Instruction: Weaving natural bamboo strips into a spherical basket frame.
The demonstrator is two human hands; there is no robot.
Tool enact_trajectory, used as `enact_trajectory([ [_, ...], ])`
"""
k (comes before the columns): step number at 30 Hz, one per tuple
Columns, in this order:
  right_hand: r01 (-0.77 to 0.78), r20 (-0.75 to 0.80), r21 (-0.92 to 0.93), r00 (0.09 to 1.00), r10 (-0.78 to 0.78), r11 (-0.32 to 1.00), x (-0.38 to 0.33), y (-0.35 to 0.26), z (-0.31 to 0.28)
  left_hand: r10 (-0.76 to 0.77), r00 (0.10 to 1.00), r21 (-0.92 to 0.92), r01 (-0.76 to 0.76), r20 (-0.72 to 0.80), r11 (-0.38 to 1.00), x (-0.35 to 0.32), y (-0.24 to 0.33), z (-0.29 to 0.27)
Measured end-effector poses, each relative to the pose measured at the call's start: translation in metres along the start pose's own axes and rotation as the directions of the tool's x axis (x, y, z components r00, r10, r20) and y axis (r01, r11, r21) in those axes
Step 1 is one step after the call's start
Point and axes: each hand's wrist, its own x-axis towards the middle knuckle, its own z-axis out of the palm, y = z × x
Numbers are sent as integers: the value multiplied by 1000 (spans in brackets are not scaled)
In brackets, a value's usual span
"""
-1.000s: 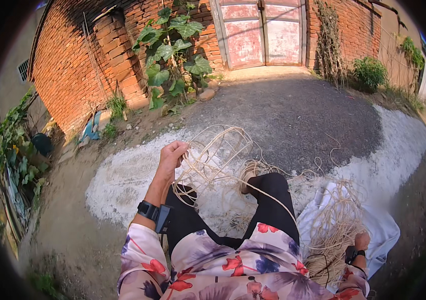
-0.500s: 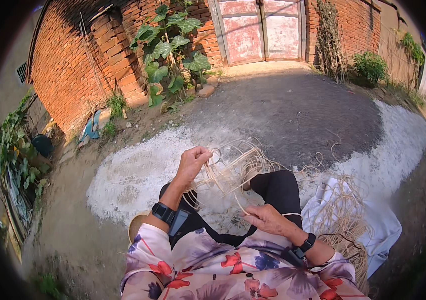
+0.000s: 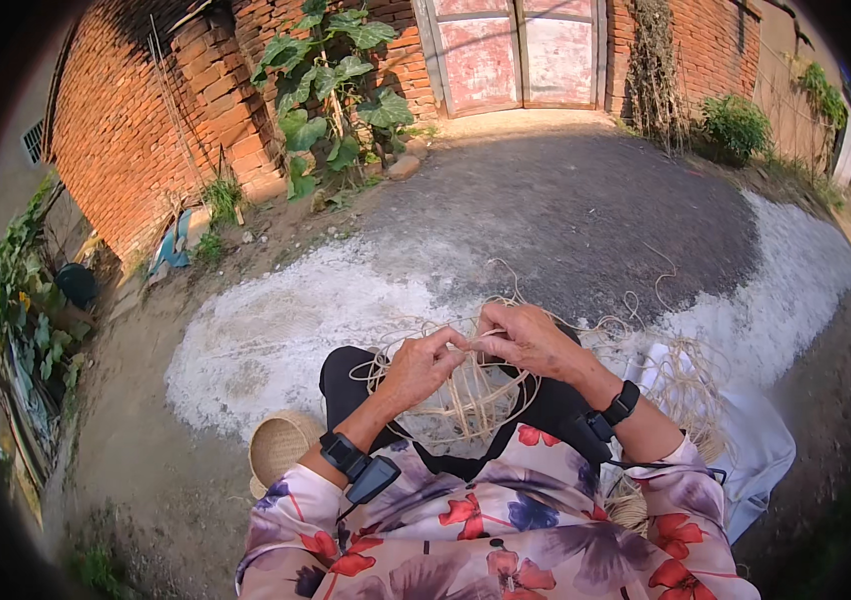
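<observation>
My left hand (image 3: 423,365) and my right hand (image 3: 526,340) meet above my lap, fingertips touching, both pinching pale straw strands (image 3: 474,395). The strands loop loosely over my black trousers (image 3: 346,380) and trail out onto the ground ahead. Each wrist carries a black band with a small device. A heap of the same loose straw (image 3: 686,385) lies to my right on a white cloth (image 3: 761,440).
A small woven straw piece (image 3: 281,445) sits on the ground by my left hip. A pale patch of ground (image 3: 276,330) lies in front of me, dark ground beyond it. A brick wall (image 3: 146,130), leafy plants (image 3: 331,90) and a worn double door (image 3: 521,55) stand further off.
My right hand came up from the straw heap at my right side to meet my left hand. My left hand drew back from an outstretched reach toward my lap.
</observation>
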Motion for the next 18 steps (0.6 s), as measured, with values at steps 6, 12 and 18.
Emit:
enact_trajectory([
  [6, -32, -21, -70, 999, 30, 997, 9, 11, 32, -14, 999, -73, 16, 31, 997, 0, -17, -3],
  [12, -18, -82, -94, 997, 10, 995, 6, 16, 38, -14, 1000, -140, 13, -7, 990, 2, -16, -1],
  [18, -72, -38, -4, 997, 72, 997, 4, 27, 40, -161, 987, -61, 160, 0, 985, -1, -4, 6],
])
